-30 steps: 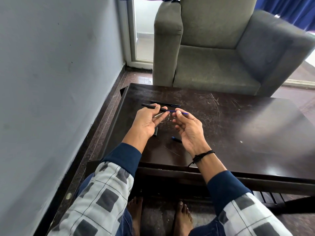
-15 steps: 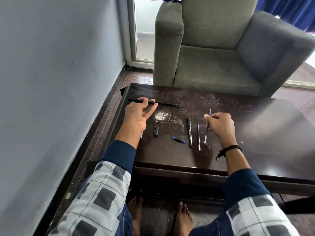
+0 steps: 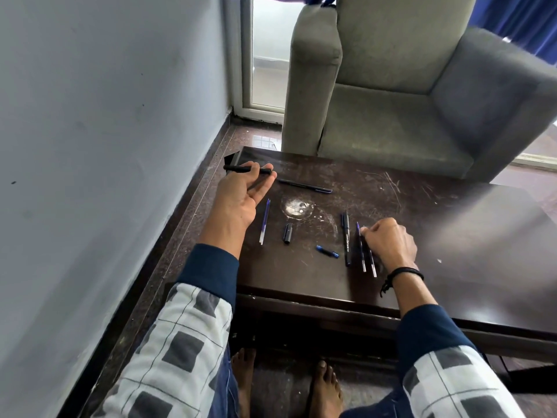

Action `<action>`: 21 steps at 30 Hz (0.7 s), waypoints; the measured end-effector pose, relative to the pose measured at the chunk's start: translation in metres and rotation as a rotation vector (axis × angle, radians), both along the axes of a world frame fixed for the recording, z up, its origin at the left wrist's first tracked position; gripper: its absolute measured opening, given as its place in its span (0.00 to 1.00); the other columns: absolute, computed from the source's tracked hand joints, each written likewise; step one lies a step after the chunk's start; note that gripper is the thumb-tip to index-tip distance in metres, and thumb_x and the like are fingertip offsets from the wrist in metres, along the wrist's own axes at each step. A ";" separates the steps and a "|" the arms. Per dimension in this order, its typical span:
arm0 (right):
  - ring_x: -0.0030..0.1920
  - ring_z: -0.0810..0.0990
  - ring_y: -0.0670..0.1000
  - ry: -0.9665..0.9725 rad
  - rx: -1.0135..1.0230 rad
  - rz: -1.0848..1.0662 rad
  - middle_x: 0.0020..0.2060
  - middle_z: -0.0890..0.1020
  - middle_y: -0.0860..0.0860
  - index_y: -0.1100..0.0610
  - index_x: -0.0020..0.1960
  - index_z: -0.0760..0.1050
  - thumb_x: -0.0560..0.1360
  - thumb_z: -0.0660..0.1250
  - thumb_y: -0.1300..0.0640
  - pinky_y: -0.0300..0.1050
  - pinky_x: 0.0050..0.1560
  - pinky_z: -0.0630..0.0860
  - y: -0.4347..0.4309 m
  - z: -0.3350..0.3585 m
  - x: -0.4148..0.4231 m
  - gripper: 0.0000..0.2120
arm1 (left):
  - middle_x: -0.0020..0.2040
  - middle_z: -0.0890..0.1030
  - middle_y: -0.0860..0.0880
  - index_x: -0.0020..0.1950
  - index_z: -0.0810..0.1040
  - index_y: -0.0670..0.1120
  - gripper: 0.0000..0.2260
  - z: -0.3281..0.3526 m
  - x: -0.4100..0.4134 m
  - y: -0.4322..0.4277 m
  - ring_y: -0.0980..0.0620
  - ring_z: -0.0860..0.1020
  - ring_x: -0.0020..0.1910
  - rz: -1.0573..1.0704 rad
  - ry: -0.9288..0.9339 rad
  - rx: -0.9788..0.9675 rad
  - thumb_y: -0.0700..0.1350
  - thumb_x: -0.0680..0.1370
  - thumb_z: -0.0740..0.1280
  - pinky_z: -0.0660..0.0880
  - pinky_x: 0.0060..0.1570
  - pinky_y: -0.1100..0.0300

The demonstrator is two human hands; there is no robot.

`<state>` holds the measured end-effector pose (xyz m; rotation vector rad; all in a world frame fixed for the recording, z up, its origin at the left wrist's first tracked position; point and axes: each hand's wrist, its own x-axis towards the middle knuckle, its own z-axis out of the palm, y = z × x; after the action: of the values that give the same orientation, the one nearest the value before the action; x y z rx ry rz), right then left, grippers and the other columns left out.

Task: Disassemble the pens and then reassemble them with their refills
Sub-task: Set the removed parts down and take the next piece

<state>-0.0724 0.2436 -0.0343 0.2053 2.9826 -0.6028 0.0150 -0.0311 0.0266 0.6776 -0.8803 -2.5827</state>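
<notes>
Floor: dark speckled floor (image 3: 187, 267) runs beside and under the counter; two bare feet (image 3: 327, 387) rest on it at the bottom edge.
Arms: checked grey-and-white sleeves (image 3: 187, 342) with navy cuffs; a black cord band (image 3: 404, 271) circles the right wrist.
Surface: the counter (image 3: 452, 267) is low, dark brown and glossy, much scratched, with a pale ring mark (image 3: 297, 206) left of its middle.
Right side: the right hand (image 3: 388, 242) rests knuckles-up on the counter, fingers curled, tips at the upper part of two blue refills (image 3: 362, 257) lying side by side.
Loose parts: a printed black pen (image 3: 346, 236) lies just left of those refills, then a short blue piece (image 3: 327, 251), a black cap (image 3: 287, 233) and a third refill (image 3: 264, 221) – all flat and apart.
Left side: the left hand (image 3: 244, 194), palm up over the far left corner, pinches a black pen body (image 3: 241, 169) between thumb and nearly straight fingers, held crosswise.
Far edge: a dark pen (image 3: 304, 186) lies just right of those fingertips.
Room: a grey armchair (image 3: 391, 101) stands directly behind the counter; a grey wall (image 3: 105, 146) fills the left; a white-framed glass door (image 3: 265, 55) sits in the corner; a blue curtain (image 3: 512, 19) hangs top right.
Hard to tell: whether the right fingers pinch a refill or only touch it – the hand covers the contact; the pen's print is too small to read.
Cut off: the counter's right end and the armchair's top.
</notes>
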 end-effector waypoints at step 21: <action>0.54 0.78 0.56 0.314 0.031 0.992 0.57 0.78 0.50 0.52 0.70 0.77 0.83 0.63 0.53 0.53 0.55 0.78 -0.118 -0.026 0.095 0.16 | 0.54 0.84 0.37 0.53 0.75 0.42 0.04 0.004 0.012 -0.014 0.41 0.84 0.57 0.007 -0.001 -0.033 0.35 0.81 0.66 0.83 0.49 0.57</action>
<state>0.0228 0.1254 -0.0607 -1.3748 2.8185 -0.4602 0.0274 -0.0451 0.0308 0.6709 -0.9173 -2.5560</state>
